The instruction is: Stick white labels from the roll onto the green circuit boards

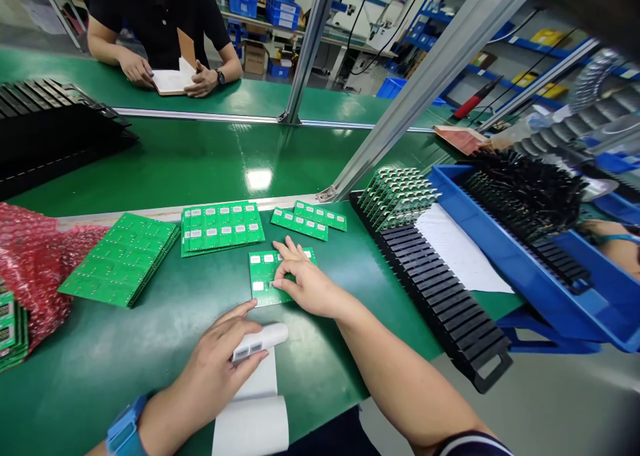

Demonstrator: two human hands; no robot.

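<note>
The right hand (306, 284) lay flat and spread on a small green rectangular circuit board panel (267, 279) in the middle of the bench (150, 349), its fingertips (278, 284) pressed on the panel's near-middle beside small white labels; it gripped nothing, only pinned the panel down. The left hand (226, 349) sat just near and left of it, fingers curled round a rolled end of a white label strip (260, 341) whose backing paper (253, 416) trailed toward the near edge of the bench. The panel lay directly beyond the left hand, slightly to the right, with its long axis running roughly near to far; the right hand was already on it, so it was the nearer hand, while the left hand's strip end stopped just short of the panel's near edge. Farther out, a labelled stack of green boards (221, 227) and two narrow green board strips (310, 220) lay beyond the panel, and a pile of plain green boards (120, 259) sat to the left, next to red bubble wrap (35, 269). To the right a black slotted rack (440, 289) held upright boards at its far end, with a blue plastic tray (540, 276) beside it. Across the bench a person in a black shirt (160, 9) rested both hands on an open notebook (173, 81).
</note>
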